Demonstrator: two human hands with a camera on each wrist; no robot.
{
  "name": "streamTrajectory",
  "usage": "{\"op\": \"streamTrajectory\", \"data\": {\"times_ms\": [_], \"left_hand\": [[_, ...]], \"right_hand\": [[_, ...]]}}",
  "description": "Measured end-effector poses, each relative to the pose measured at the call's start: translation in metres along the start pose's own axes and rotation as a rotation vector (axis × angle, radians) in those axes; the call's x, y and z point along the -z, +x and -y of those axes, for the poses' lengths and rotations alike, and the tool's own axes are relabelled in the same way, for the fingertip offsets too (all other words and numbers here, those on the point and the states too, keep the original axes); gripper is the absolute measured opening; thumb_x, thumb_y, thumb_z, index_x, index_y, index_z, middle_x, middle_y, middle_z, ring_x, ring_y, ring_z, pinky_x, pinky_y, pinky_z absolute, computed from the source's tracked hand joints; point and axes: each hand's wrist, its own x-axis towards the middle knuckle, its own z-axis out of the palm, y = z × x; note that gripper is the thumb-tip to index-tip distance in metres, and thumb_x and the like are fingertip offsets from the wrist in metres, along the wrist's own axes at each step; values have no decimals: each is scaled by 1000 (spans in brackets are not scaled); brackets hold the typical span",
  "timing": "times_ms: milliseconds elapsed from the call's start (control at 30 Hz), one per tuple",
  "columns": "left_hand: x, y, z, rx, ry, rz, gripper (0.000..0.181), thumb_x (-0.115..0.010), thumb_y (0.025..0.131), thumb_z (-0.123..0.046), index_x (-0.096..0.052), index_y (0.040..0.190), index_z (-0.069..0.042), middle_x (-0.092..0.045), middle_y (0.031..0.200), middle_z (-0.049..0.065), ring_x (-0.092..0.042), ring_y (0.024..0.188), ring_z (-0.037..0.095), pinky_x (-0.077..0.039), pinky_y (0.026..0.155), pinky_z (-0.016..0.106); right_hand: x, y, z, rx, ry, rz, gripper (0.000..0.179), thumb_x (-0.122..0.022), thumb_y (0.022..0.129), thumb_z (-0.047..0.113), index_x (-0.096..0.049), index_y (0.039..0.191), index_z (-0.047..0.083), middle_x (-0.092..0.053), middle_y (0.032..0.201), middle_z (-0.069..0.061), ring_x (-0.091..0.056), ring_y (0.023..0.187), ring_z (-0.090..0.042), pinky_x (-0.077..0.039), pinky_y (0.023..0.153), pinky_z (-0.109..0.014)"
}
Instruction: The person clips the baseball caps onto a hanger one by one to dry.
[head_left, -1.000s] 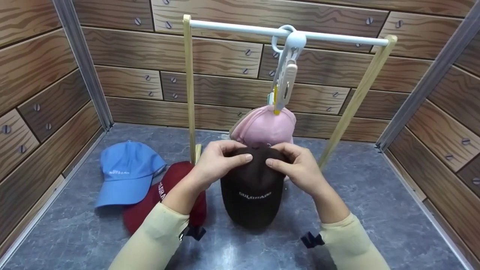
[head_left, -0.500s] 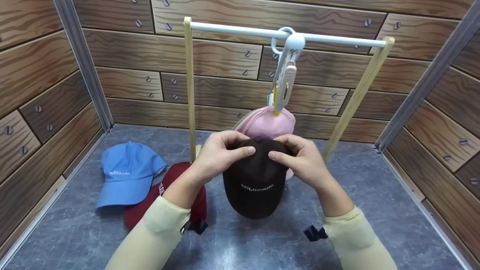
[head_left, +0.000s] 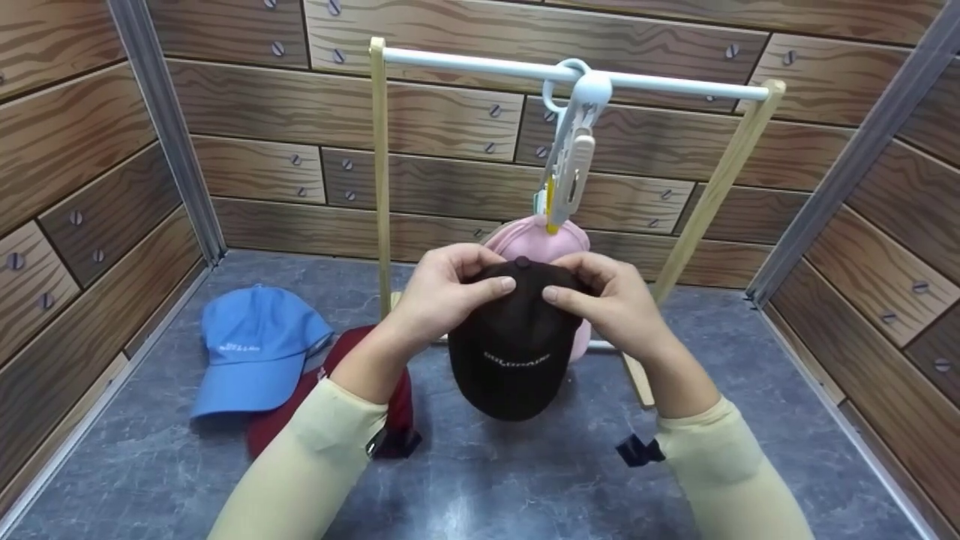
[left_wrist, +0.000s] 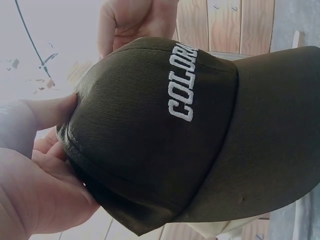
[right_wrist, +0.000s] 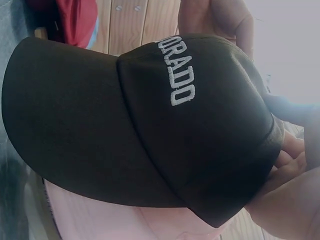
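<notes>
A black baseball cap [head_left: 517, 337] with white COLORADO lettering hangs brim down between both hands, raised off the floor. My left hand [head_left: 450, 289] pinches its crown on the left, thumb in front and fingers behind; the left wrist view shows this grip on the cap [left_wrist: 130, 115]. On the other side of the top button, my right hand [head_left: 615, 300] pinches the crown the same way. Just behind it a pink cap [head_left: 541, 238] hangs from a grey clip [head_left: 574, 169] on the rack's white bar [head_left: 480, 64]. The black cap covers most of the pink one.
On the floor at left lie a blue cap [head_left: 251, 349] and, partly over its edge, a dark red cap [head_left: 390, 397] half hidden by the left forearm. Wooden rack posts [head_left: 381, 180] stand on either side of the hanging clip. Wood-patterned walls [head_left: 262, 97] enclose the space.
Both hands have lifted the black cap upward, away from the floor and in front of the pink cap. The blue and red caps have stayed in place.
</notes>
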Motion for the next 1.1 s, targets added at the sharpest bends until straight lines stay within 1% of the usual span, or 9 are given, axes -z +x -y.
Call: {"op": "streamTrajectory", "data": {"times_ms": [100, 200, 400, 500, 633, 833, 933, 1033, 1100], "left_hand": [[-2, 3, -3, -14, 6, 0, 14, -82, 97, -6, -82, 110, 0, -81, 95, 5, -69, 83, 13, -57, 75, 27], [-3, 5, -6, -21, -6, 13, 14, -81, 98, -5, -80, 110, 1, -81, 94, 6, -69, 81, 12, -57, 74, 27], [-5, 9, -11, -1, -36, 32, 13, -79, 99, -3, -78, 112, 1, -80, 94, 7, -70, 80, 14, -59, 75, 28], [-5, 11, -13, -3, -33, 34, 12, -79, 99, -3, -78, 110, 1, -80, 93, 7, -70, 80, 14, -59, 74, 28], [-5, 14, -15, -22, -19, 34, 11, -79, 99, -2, -78, 109, 1, -80, 92, 7, -70, 80, 13, -58, 74, 27], [-8, 17, -16, -34, -40, 47, 12, -78, 98, -1, -78, 110, 2, -81, 95, 6, -71, 83, 12, -58, 77, 27], [-9, 18, -18, -35, -48, 52, 12, -79, 98, -1, -78, 110, 2, -81, 95, 7, -71, 84, 12, -59, 78, 27], [-10, 19, -20, -34, -54, 54, 12, -79, 99, -1, -78, 110, 2, -81, 97, 8, -71, 85, 13, -59, 79, 28], [-10, 20, -21, -38, -48, 54, 12, -80, 98, -2, -79, 110, 2, -82, 97, 7, -71, 86, 13, -59, 80, 28]], "right_hand": [[4, 2, 2, 8, -1, 2, 16, -83, 95, -3, -79, 111, -3, -77, 95, -8, -69, 82, -14, -58, 72, -27], [7, 4, 5, 14, 13, 1, 16, -81, 96, -4, -79, 112, -5, -77, 96, -9, -69, 82, -14, -58, 72, -26], [13, 10, 10, 35, 55, 28, 17, -77, 99, -5, -77, 115, -8, -78, 100, -14, -72, 84, -14, -59, 74, -28], [15, 13, 12, 45, 65, 46, 19, -76, 100, -6, -77, 118, -9, -79, 104, -14, -73, 87, -15, -60, 76, -28], [17, 17, 18, 47, 68, 55, 21, -73, 102, -4, -76, 122, -10, -79, 110, -12, -75, 94, -16, -61, 80, -29], [19, 25, 25, 23, 57, 43, 22, -68, 107, 1, -73, 124, -12, -78, 108, -11, -72, 92, -15, -61, 78, -28], [20, 29, 29, 29, 46, 43, 22, -66, 109, 3, -72, 123, -13, -78, 106, -10, -72, 92, -15, -60, 77, -27], [21, 34, 34, 43, 53, 42, 19, -65, 110, 3, -73, 121, -10, -78, 105, -10, -73, 93, -15, -59, 77, -27], [21, 37, 38, 58, 69, 42, 18, -65, 110, 3, -73, 121, -8, -77, 104, -13, -73, 92, -17, -59, 78, -27]]}}
